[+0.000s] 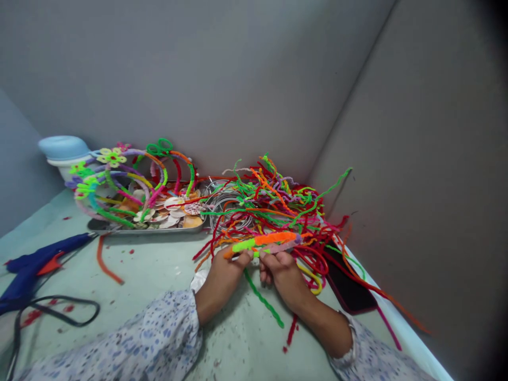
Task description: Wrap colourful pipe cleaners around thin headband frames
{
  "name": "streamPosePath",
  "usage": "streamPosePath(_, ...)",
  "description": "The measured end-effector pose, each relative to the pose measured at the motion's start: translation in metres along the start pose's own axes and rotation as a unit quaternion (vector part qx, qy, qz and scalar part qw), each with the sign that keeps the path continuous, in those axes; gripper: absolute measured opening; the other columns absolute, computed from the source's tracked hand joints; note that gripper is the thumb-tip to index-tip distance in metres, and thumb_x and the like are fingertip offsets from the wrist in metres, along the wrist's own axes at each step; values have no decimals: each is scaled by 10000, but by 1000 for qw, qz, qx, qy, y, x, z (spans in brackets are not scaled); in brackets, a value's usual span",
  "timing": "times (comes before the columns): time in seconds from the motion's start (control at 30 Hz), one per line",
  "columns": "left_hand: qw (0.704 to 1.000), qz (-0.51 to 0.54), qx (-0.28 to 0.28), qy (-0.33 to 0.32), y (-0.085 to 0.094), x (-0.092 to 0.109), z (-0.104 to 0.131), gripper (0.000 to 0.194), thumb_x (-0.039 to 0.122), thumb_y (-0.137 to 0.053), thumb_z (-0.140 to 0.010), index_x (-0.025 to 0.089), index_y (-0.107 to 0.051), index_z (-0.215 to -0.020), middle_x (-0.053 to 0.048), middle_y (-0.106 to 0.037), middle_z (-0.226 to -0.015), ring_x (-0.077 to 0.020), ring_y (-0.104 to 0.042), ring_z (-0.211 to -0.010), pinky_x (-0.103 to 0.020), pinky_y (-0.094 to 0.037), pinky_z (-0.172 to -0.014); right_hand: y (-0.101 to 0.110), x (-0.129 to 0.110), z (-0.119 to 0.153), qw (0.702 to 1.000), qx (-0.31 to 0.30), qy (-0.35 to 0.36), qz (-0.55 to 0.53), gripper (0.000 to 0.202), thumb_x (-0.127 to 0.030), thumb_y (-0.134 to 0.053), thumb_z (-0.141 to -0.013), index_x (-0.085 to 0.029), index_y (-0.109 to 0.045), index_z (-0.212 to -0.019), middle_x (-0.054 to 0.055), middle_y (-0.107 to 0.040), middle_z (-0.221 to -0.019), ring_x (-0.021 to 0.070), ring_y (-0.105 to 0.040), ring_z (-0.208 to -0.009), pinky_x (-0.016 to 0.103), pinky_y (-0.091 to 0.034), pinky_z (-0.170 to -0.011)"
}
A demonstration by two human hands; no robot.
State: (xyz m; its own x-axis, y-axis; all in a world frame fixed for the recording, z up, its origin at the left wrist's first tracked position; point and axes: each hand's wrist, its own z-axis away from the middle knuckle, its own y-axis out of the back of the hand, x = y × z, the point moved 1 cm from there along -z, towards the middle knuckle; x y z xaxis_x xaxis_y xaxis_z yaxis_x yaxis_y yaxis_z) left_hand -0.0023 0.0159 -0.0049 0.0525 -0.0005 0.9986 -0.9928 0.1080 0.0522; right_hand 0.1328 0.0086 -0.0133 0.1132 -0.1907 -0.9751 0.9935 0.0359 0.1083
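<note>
Left hand (224,275): fingers closed, gripping the left end of the fuzzy band (275,238) where it shows orange and lime.
Right hand (283,275): thumb and fingertips pinched on the band's lower run, where green meets pink. Other fingers curled under.
Fuzzy band: in both hands' fingers, bent into a narrow loop. Upper run lime then bright orange, lower run green then pink, purple at the far right tip, which sticks out past the right fingers.
Green stem (265,301): wavy, just below and between the two sets of fingers, slanting down to the right. Can't tell if it joins the band.
Stem pile (278,196): beyond the fingers, tangled, red, green, orange, pink and purple. Some strands run behind the band and out to the right.
Wire coil (222,203): silver, beyond the left fingers, partly under the stems.
Metal tray (159,232): beyond and left of the left fingers, holds flat shell-like discs (174,203).
Headbands (164,174): several, upright on the tray, colourful, some with flowers.
Tub (65,151): blue lid, far left beyond the fingers, behind the headbands.
Glue gun (39,262): blue, orange trigger, well left of the left fingers. Dark cable (63,321) loops nearer the person.
Orange piece (106,262): curved, between gun and left fingers.
Phone (351,288): dark, right of the right fingers, strands across it.
</note>
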Motion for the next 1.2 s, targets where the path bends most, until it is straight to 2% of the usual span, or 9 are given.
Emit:
streamPosePath(0.17, 1000, -5, 1, -31, -1, -2, 1, 91, 195, -534, -747, 167, -581, -674, 7, -595, -653, -132, -511, -628, -224, -378, -588, 0, 3, -2, 1000, -1, -7, -16, 290, -332, -473, -767, -162, -527, -539, -16, -529, -418, 90, -435, -375, 214, -344, -428)
streamPosePath(0.27, 999, 3, -9, -31, -1, -1, 1, 130, 225, -520, -774, 159, -593, -689, -3, -608, -652, -143, -533, -635, -233, -392, -604, 0, 3, -3, 1000, 3, -8, -10, 308, -343, -479, -782, -162, -535, -539, -20, -524, -419, 92, -445, -382, 216, -359, -444)
streamPosePath(0.37, 999, 6, -22, -30, -1, 0, 1, 185, 255, -513, -791, 155, -592, -656, -4, -603, -629, -143, -533, -616, -237, -394, -600, 0, 4, -3, 1000, 1, -7, -5, 316, -339, -478, -792, -162, -532, -536, -19, -519, -419, 95, -451, -387, 218, -363, -449)
streamPosePath(0.6, 1000, -21, 8, -16, 1, -3, -2, 180, 223, -553, -742, 166, -567, -571, 18, -563, -551, -133, -507, -560, -236, -378, -566, 0, 5, -2, 1000, -11, 3, -9, 291, -327, -488, -782, -162, -535, -546, -19, -520, -433, 98, -454, -403, 220, -355, -450)
streamPosePath(0.87, 998, 30, -46, -11, -2, 1, -1, 193, 175, -484, -727, 169, -545, -544, 23, -537, -516, -120, -470, -515, -235, -367, -557, -1, -4, 1, 999, -31, 7, -4, 299, -379, -518, -781, -157, -551, -584, -17, -540, -461, 98, -457, -427, 221, -352, -468)
streamPosePath(1.07, 999, 6, -5, 31, 0, 0, -1, 162, 171, -490, -676, 170, -494, -513, 36, -507, -503, -119, -456, -521, -231, -343, -537, -4, -3, 1, 999, -38, 6, -11, 273, -362, -517, -777, -174, -517, -579, -41, -492, -422, 96, -417, -403, 221, -336, -451)
streamPosePath(1.2, 999, 6, -1, 41, -1, 4, 0, 192, 169, -483, -666, 171, -477, -474, 44, -466, -461, -108, -415, -485, -222, -316, -501, -3, -2, 2, 999, -39, -2, 13, 325, -371, -506, -790, -185, -514, -524, -38, -483, -422, 100, -408, -399, 229, -322, -442)
